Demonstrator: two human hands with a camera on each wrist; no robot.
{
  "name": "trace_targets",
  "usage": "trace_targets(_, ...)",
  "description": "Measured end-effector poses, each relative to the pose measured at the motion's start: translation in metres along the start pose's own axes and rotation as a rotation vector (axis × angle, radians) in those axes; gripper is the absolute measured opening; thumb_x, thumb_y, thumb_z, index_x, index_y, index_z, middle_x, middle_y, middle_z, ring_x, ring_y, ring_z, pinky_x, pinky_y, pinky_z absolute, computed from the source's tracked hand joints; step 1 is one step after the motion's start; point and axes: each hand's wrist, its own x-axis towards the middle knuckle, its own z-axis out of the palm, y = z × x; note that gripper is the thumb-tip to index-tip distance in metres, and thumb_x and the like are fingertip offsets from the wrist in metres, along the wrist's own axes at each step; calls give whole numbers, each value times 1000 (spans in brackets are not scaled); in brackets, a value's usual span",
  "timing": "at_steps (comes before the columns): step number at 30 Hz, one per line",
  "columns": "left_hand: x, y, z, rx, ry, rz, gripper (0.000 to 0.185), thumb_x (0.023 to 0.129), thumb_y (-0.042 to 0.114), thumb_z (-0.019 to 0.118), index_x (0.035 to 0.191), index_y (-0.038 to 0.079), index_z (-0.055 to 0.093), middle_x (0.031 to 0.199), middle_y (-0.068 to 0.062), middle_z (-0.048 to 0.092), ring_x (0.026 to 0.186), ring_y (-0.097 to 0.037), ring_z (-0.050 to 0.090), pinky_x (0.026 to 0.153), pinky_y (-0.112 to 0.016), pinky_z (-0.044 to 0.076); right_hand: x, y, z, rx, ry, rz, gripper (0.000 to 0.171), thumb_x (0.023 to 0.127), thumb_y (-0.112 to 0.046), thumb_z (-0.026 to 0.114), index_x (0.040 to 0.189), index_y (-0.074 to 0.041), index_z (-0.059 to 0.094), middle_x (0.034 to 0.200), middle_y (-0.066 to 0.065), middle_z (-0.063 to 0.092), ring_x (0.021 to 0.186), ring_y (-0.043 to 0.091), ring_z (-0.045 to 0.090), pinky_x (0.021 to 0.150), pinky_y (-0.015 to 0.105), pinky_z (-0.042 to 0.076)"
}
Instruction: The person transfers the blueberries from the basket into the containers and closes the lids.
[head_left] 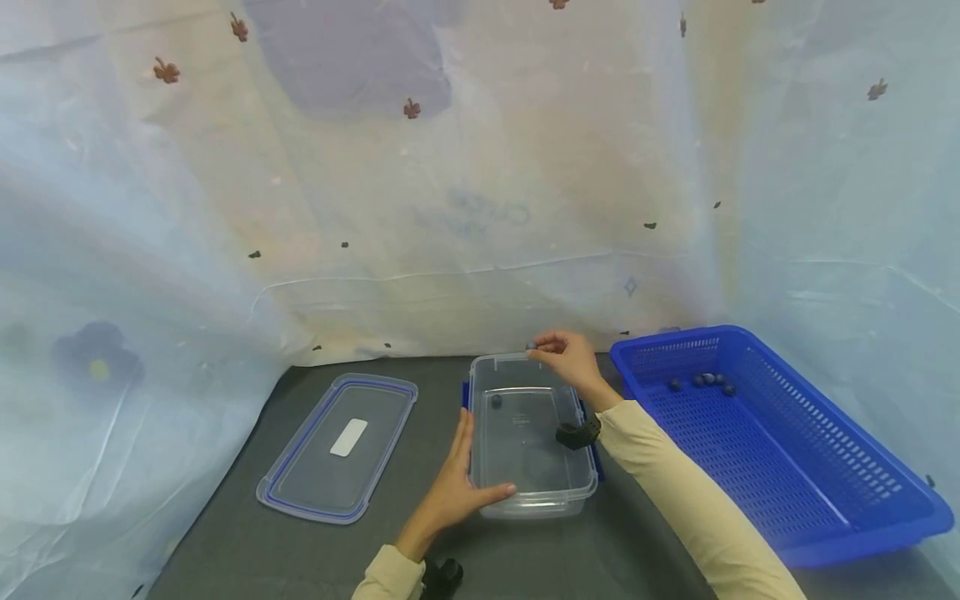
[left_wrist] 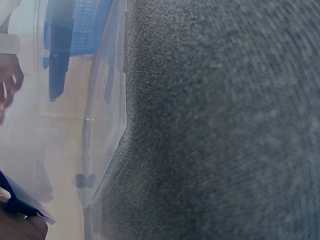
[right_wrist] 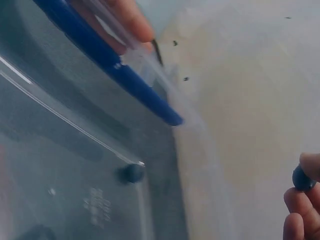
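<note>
Dark grey counter (head_left: 247, 533), pale sheeting with small flower prints hung behind and to both sides. Clear plastic box (head_left: 528, 492) at centre, lid (head_left: 337, 450) off and lying flat to its left. Blue perforated basket (head_left: 825, 492) to the right of the box.

Left hand (head_left: 457, 487) flat against the box's left wall, fingers straight, thumb along the near rim; steadying, not gripping. Right hand (head_left: 566, 354) over the box's far rim, fingertips pinching one small dark blue ball (right_wrist: 302, 178), hand otherwise curled.

Progress, judging by the layout: one ball (head_left: 496, 401) already on the box floor near the far-left corner, a second held just above the far edge, not yet released. Four or so balls (head_left: 705, 382) left in the basket's far end, clustered close together. So roughly a third through, if all go across. Lid still to go on.
</note>
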Motion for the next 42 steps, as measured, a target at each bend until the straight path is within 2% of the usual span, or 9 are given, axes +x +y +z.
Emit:
trace_targets(12,-1,-1,0,-14,-4,3,121,76,42,81,156,12,-4,160,-11,-12,143,-39,0,106,-64,20,5,20,56,-27,32,96,26,81,-13,79,101,1,71,89,10,71,83,27,66,71,39,54)
trace_targets(15,-1,-2,0,-14,4,9,121,76,41,82,156,11,-4,160,-11,-12,143,-39,0,106,-63,20,6,29,66,-52,41,118,24,79,-9,80,98,2,71,88,12,72,82,28,68,75,42,54)
trace_targets(17,-1,-2,0,-10,9,13,121,75,41,82,156,10,-3,160,-11,-11,143,-38,0,107,-62,20,7,35,72,-92,49,123,22,78,-9,80,95,2,72,86,11,72,83,28,68,92,45,47)
trace_targets(19,-1,-2,0,-10,8,15,121,75,40,82,156,10,-2,161,-11,-11,143,-38,1,107,-62,20,7,40,76,-119,55,125,21,77,-8,80,93,3,72,83,11,73,83,28,69,107,48,32)
trace_targets(22,-1,-1,0,-11,7,15,121,75,40,82,156,9,-2,161,-11,-11,143,-37,0,107,-62,20,6,47,79,-135,58,123,19,76,-6,78,90,4,71,80,11,72,85,30,68,112,54,12)
trace_targets(24,0,-1,0,-11,6,14,121,75,40,82,156,9,-2,161,-11,-11,143,-37,0,107,-62,19,5,51,81,-136,57,143,18,75,-5,78,89,3,71,80,10,72,86,30,68,112,52,14)
trace_targets(26,0,0,0,-10,5,15,121,75,41,82,156,9,-2,161,-11,-11,143,-37,0,107,-63,19,3,54,82,-145,64,175,17,74,-5,78,88,2,71,79,9,72,84,29,67,108,48,27)
trace_targets(31,1,1,-1,-12,0,19,120,76,41,82,156,9,-2,161,-12,-11,143,-39,0,106,-64,20,1,59,86,-161,70,243,18,70,-5,82,86,-3,73,79,5,72,79,24,66,80,40,51)
trace_targets(42,0,-1,0,-5,10,15,120,76,41,82,156,11,-1,161,-12,-10,143,-39,2,106,-63,21,-1,64,87,-211,46,206,18,69,-6,85,82,-2,74,77,6,70,77,25,64,75,39,51)
